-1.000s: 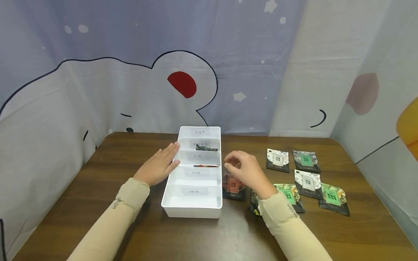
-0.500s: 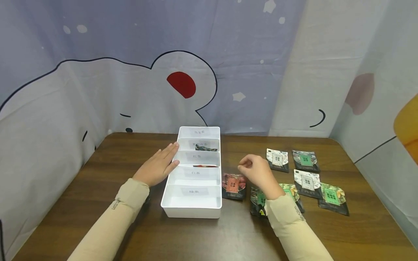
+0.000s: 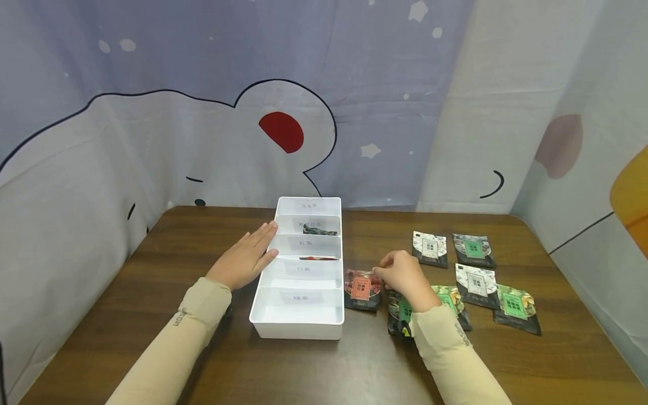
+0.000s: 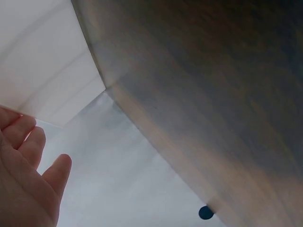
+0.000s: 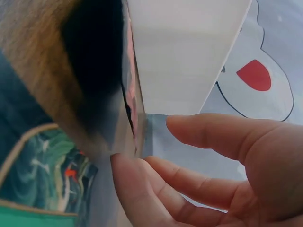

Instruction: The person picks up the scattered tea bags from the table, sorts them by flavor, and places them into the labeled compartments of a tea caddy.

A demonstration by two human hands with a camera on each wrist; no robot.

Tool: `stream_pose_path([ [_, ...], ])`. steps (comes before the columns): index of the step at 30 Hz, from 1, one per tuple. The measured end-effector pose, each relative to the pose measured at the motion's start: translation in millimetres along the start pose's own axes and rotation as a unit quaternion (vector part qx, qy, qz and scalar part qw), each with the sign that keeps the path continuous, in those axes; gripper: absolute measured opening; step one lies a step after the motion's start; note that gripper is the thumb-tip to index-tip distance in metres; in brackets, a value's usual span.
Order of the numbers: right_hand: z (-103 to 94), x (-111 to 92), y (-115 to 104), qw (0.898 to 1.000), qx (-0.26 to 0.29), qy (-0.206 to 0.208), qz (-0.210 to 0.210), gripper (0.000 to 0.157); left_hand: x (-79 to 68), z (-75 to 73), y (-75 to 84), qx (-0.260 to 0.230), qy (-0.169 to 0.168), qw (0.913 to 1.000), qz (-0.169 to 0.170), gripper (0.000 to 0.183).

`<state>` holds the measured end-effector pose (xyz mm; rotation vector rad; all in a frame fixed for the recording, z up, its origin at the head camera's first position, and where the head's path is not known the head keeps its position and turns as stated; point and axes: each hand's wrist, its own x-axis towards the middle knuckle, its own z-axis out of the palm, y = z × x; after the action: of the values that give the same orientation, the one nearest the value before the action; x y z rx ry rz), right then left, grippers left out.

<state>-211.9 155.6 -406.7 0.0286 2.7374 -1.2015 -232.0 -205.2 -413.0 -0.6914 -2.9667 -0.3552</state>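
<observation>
A long white divided box [image 3: 297, 331] with labelled compartments stands on the table. My left hand [image 3: 245, 256] rests along its left side with fingers stretched out; in the left wrist view, the fingers [image 4: 33, 146] lie against the box wall [image 4: 52, 61]. Right of the box lies a flat red-and-black tea packet [image 3: 361, 288]. My right hand [image 3: 405, 278] is at that packet's upper right corner, fingertips down close to it. In the right wrist view, thumb and fingers [image 5: 137, 189] stand apart beside the packet's thin edge [image 5: 130, 94], with nothing gripped between them.
Under and beside my right wrist lie a dark green packet [image 3: 399, 312] and a green-labelled packet [image 3: 450, 298]. Farther right are white packets [image 3: 430, 247] and more green-labelled ones [image 3: 475, 248]. Inside the box stand a dark packet [image 3: 319, 230] and a red one [image 3: 319, 259]. A printed curtain hangs behind.
My right hand has moved right, away from the box's side, then down to the red packet's corner, uncovering the packet. My left hand has stayed in place.
</observation>
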Motion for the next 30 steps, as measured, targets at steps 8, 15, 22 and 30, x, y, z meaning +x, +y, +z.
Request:
stream_pose_path([
  [8, 2.9, 2.2, 3.8, 1.000, 0.014, -0.011, 0.021, 0.022, -0.2, 0.2, 0.8, -0.003, -0.004, 1.0000, -0.002, 0.070],
  [15, 5.7, 5.8, 5.2, 0.998, 0.058, -0.018, 0.024, 0.013, -0.3, 0.3, -0.2, -0.007, -0.005, 1.0000, -0.004, 0.070],
  [22, 5.3, 7.7, 3.5, 0.994, 0.103, -0.035, 0.034, 0.021, 1.8, 3.0, -4.0, -0.003, 0.001, 1.0000, 0.006, 0.070],
  [30, 6.8, 8.9, 3.7, 0.989, 0.140, -0.045, 0.015, 0.026, 2.5, 4.0, -6.1, -0.002, -0.002, 0.9999, 0.010, 0.071],
])
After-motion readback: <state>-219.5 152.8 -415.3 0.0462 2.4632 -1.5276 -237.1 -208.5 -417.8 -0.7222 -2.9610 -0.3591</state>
